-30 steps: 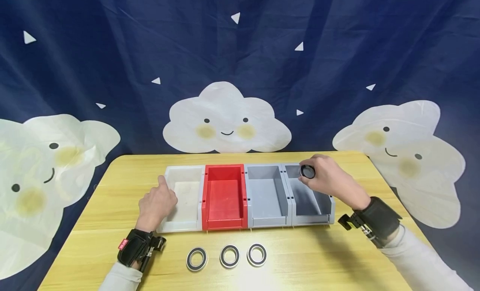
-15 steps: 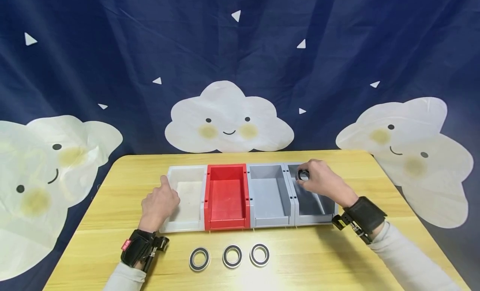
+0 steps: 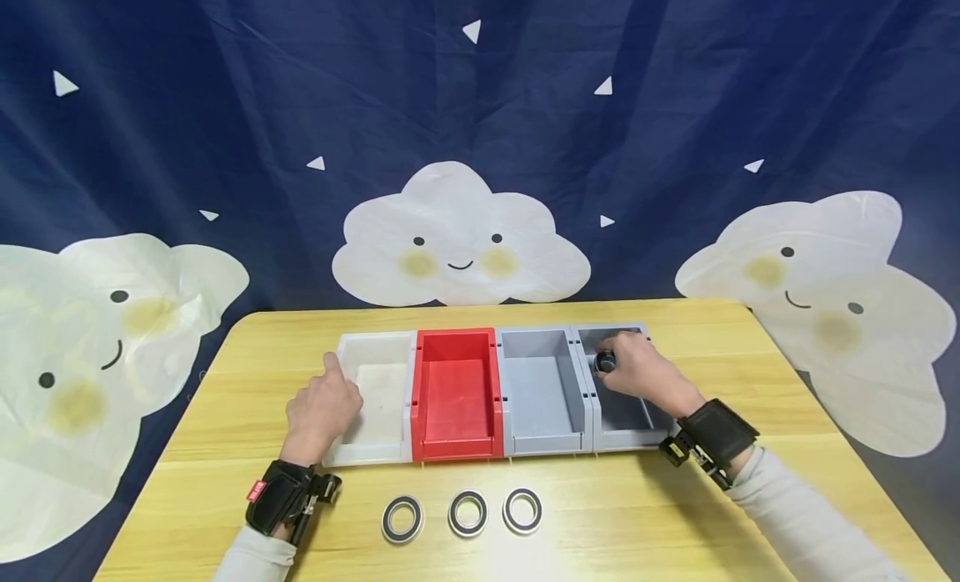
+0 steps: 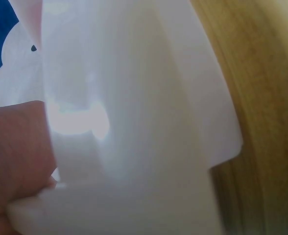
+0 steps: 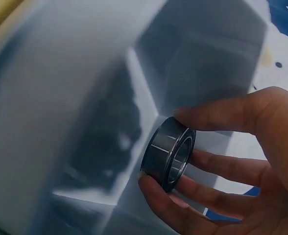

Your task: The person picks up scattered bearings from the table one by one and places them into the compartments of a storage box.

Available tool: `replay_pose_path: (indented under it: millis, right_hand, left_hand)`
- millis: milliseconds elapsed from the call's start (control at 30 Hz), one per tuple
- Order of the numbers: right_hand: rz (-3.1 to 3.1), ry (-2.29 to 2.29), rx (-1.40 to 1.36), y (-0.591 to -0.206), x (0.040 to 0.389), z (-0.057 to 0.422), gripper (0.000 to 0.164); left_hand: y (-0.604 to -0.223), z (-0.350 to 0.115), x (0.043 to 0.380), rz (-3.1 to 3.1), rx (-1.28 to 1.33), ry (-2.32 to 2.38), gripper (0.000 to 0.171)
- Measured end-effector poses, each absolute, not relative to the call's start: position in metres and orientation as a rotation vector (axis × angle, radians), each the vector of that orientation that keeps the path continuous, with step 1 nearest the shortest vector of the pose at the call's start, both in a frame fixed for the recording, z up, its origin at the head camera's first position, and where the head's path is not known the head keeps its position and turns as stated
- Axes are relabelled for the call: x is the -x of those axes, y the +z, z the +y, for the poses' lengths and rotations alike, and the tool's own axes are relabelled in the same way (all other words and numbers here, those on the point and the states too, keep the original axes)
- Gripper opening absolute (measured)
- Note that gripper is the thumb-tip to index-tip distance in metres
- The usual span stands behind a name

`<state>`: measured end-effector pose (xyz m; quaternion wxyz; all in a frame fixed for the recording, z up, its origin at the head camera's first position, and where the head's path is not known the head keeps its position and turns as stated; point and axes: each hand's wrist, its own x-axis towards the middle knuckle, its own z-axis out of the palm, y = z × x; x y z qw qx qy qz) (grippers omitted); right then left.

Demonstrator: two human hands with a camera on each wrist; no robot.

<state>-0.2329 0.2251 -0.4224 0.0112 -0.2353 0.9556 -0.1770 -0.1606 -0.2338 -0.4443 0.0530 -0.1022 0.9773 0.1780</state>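
My right hand point(image 3: 642, 372) pinches a ball bearing point(image 5: 167, 152) between thumb and fingers, low inside the rightmost grey bin point(image 3: 636, 439). Seen from the right wrist, the bearing is tilted on edge, its shiny steel outer ring facing the camera, close to the bin floor; whether it touches is unclear. My left hand point(image 3: 324, 408) holds the left wall of the white bin point(image 3: 367, 455); that wall fills much of the left wrist view and hides most of the fingers. Three more bearings, a left one point(image 3: 402, 519), a middle one point(image 3: 468, 514) and a right one point(image 3: 522, 510), lie flat before the bins.
Between the white bin and the rightmost bin stand a red bin point(image 3: 458, 398) and another grey bin point(image 3: 538, 394), joined in one row. They stand on a wooden table point(image 3: 600, 515). Behind it hangs a dark blue curtain point(image 3: 420, 82) with clouds.
My right hand has lowered the bearing deeper into the rightmost grey bin and moved slightly left. My left hand stays at the white bin. The head view has shifted a little.
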Motion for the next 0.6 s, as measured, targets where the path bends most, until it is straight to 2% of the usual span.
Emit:
replay_pose_path:
  millis: [200,433,600]
  right_hand:
    - [2.963,-0.566,0.724,-0.431,0.233,0.226,0.031]
    - [2.958,-0.561,0.736,-0.438,0.233,0.227,0.010]
    - [2.957,-0.559,0.722,-0.444,0.233,0.226,0.011]
  left_hand:
    - [-0.445,-0.234,0.161,2.969,0.319,0.543,0.043]
    - [-0.446,-0.233,0.162,2.967,0.332,0.542,0.041]
    - [-0.446,-0.234,0.162,2.964,0.333,0.533,0.043]
